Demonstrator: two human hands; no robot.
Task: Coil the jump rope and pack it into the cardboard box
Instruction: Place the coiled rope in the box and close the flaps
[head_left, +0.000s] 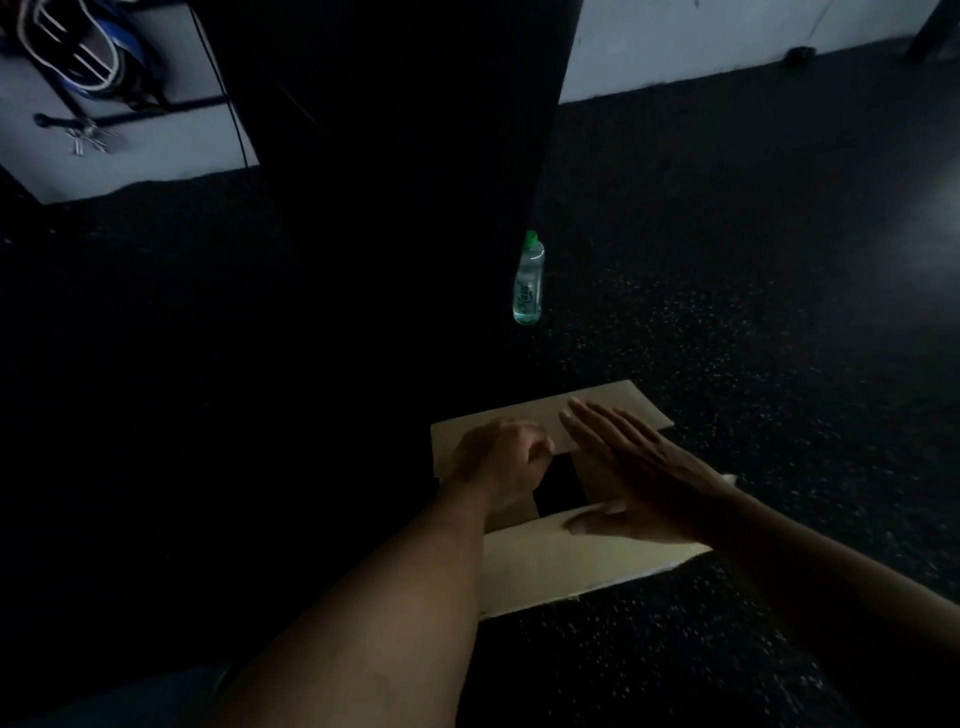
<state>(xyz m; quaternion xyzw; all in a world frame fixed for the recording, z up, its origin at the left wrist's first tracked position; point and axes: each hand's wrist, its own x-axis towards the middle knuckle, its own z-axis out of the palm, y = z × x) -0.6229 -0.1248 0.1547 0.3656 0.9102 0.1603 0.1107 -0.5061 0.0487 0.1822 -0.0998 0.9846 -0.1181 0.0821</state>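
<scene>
A cardboard box (576, 561) lies on the dark floor in front of me, with its flaps folded partly over a dark opening in the middle. My left hand (501, 460) has curled fingers and rests on the left flap at the edge of the opening. My right hand (631, 465) lies flat with straight fingers across the right side of the box, reaching to the far flap. The jump rope is not visible; the inside of the box is too dark to see.
A clear plastic bottle (529, 280) with a green cap stands on the floor beyond the box. A tall black column (395, 156) rises behind it. A white wall (727, 41) runs at the back, with a dark metal rack and keys (91, 136) at the far left.
</scene>
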